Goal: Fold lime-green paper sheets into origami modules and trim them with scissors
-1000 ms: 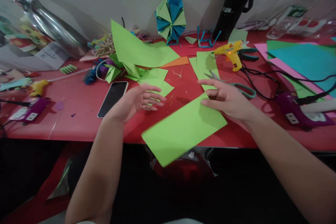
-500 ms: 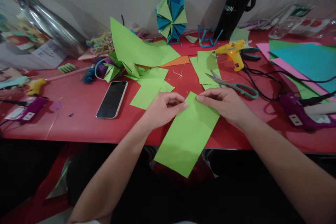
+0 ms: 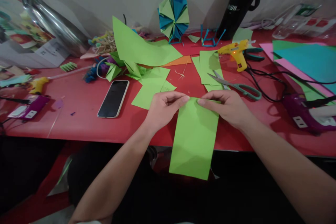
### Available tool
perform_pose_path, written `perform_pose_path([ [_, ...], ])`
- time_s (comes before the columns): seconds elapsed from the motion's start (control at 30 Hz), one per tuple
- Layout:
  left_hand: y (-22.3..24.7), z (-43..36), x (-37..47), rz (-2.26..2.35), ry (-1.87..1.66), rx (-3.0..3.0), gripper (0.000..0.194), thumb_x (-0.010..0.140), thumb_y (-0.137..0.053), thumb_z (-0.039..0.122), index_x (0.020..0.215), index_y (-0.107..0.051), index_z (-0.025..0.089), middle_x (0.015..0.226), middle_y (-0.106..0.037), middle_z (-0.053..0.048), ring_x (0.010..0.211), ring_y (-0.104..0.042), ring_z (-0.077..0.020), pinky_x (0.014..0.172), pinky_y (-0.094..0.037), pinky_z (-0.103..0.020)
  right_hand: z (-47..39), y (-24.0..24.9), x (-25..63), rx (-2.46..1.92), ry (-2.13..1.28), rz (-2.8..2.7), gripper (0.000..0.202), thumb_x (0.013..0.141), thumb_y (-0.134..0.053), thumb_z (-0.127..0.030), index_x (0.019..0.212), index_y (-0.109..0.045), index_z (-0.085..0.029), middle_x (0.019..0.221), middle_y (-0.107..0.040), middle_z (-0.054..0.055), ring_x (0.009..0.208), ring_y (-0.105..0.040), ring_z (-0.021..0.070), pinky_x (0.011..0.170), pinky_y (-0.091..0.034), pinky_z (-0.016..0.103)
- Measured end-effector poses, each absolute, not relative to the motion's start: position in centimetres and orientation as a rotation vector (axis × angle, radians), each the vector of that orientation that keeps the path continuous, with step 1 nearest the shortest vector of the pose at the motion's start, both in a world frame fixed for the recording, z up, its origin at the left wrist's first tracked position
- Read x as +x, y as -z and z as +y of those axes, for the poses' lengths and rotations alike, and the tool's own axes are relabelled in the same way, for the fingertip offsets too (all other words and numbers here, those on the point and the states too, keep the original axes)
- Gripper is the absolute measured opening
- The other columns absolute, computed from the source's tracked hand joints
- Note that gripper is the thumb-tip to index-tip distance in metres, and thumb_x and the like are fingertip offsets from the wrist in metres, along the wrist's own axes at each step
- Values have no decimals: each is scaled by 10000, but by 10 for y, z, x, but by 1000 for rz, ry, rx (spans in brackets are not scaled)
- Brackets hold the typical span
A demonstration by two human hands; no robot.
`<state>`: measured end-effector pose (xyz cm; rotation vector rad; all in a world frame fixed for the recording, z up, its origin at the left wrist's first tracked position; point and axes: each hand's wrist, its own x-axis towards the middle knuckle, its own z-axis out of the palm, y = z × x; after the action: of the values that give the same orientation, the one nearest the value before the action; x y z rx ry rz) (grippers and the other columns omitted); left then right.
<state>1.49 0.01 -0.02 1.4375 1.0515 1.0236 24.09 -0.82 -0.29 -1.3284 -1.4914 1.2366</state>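
Reading white letters, seemingly "AWN", on a tall black bottle with a side handle [image 3: 240,10], standing at the back of the red-covered desk [image 3: 78,122]. Seeing dark print on a white cardboard box [image 3: 47,56] at the far left, too small to make out, and a green label on a clear plastic bottle [image 3: 285,28] at the far right.

Counting two yellow plastic glue guns: a right-side glue gun [image 3: 237,54], showing a small glowing orange light, and a left-side glue gun [image 3: 39,85], lying beside the nearer of two purple socket blocks, namely a left socket block [image 3: 38,106] and a right socket block [image 3: 292,108]. Counting also one pair of scissors with grey-green handles [image 3: 233,85], one black-screened smartphone with a pale frame [image 3: 113,98], one silver metal jug [image 3: 55,21], and one upright wheel of folded blue and pale-green paper [image 3: 174,15] near the wall.

Pinching a lime-green rectangular paper sheet [image 3: 194,140] by its far edge, between thumb and fingers of both hands: gripping near the far left corner with the left hand [image 3: 169,106] and farther right along the same edge with the right hand [image 3: 225,105]. Hanging from between the two hands toward the body, and reaching past the front edge of the desk. Lying beyond the left hand, loose cut lime-green paper pieces [image 3: 153,84]; resting beyond the right hand, the scissors.
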Motion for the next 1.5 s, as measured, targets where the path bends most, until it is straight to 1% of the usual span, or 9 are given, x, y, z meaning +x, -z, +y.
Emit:
perform_pose_path([
  [0.17, 1, 0, 15, 1035, -994, 1374, 221, 764, -875, 357, 906, -818, 197, 882, -806, -42, 806, -729, -164, 755, -589, -274, -9, 11, 241, -1360, -1272, -1390, 277, 734, -868, -494, 862, -804, -257, 796, -781, 30, 651, -687, 200, 587, -552, 327],
  [0.57, -4, -3, 16, 1114, -955, 1283, 271, 756, -873, 412, 905, -827, 191, 895, -814, -66, 811, -751, -197, 772, -620, -322, -9, 9, 240, -1322, -1332, -1370, 225, 763, -860, -463, 866, -809, -270, 816, -789, 23, 664, -694, 190, 608, -561, 325],
  [0.77, -2, -2, 14, 1067, -940, 1234, 255, 750, -881, 387, 908, -832, 193, 919, -817, -74, 829, -754, -203, 784, -622, -331, -9, 6, 239, -1315, -1296, -1418, 210, 769, -857, -450, 860, -812, -266, 825, -790, 20, 679, -689, 187, 599, -550, 313],
  [0.97, -1, 1, 11, 1128, -1002, 1249, 233, 742, -888, 386, 882, -835, 207, 859, -810, -60, 763, -739, -182, 709, -608, -299, -8, 10, 239, -1319, -1338, -1330, 254, 770, -852, -479, 927, -817, -282, 857, -802, 38, 718, -723, 225, 661, -607, 385],
  [1.13, 1, 6, 8, 1178, -1108, 1301, 214, 752, -879, 391, 854, -827, 210, 821, -805, -47, 717, -726, -170, 691, -601, -294, -1, 22, 238, -1243, -1279, -1160, 229, 736, -889, -445, 885, -824, -284, 896, -810, 33, 816, -739, 217, 852, -609, 420],
  [1.23, 2, 6, 8, 1206, -1138, 1383, 209, 774, -859, 398, 853, -823, 209, 859, -812, -57, 773, -748, -195, 726, -613, -312, 0, 25, 238, -1252, -1218, -1107, 211, 722, -900, -437, 867, -824, -304, 908, -810, 24, 852, -740, 223, 900, -601, 435],
  [1.3, 1, 6, 8, 1225, -1179, 1432, 198, 790, -846, 396, 850, -818, 209, 878, -816, -58, 814, -761, -207, 760, -622, -322, -2, 22, 238, -1243, -1236, -1130, 216, 743, -882, -456, 877, -817, -299, 916, -804, 23, 857, -737, 222, 878, -602, 427],
  [1.4, -1, 8, 8, 1261, -1286, 1476, 196, 800, -841, 393, 849, -815, 204, 876, -818, -53, 819, -765, -208, 772, -626, -320, -6, 13, 238, -1207, -1439, -1271, 284, 746, -868, -494, 880, -797, -254, 901, -790, 37, 801, -720, 209, 763, -595, 382],
  [1.5, -4, 10, 5, 1277, -1360, 1490, 201, 781, -859, 386, 835, -811, 199, 857, -817, -46, 802, -763, -202, 748, -625, -302, -7, 7, 239, -1303, -1377, -1375, 313, 713, -885, -504, 798, -770, -226, 757, -751, 21, 656, -657, 171, 613, -528, 322],
])
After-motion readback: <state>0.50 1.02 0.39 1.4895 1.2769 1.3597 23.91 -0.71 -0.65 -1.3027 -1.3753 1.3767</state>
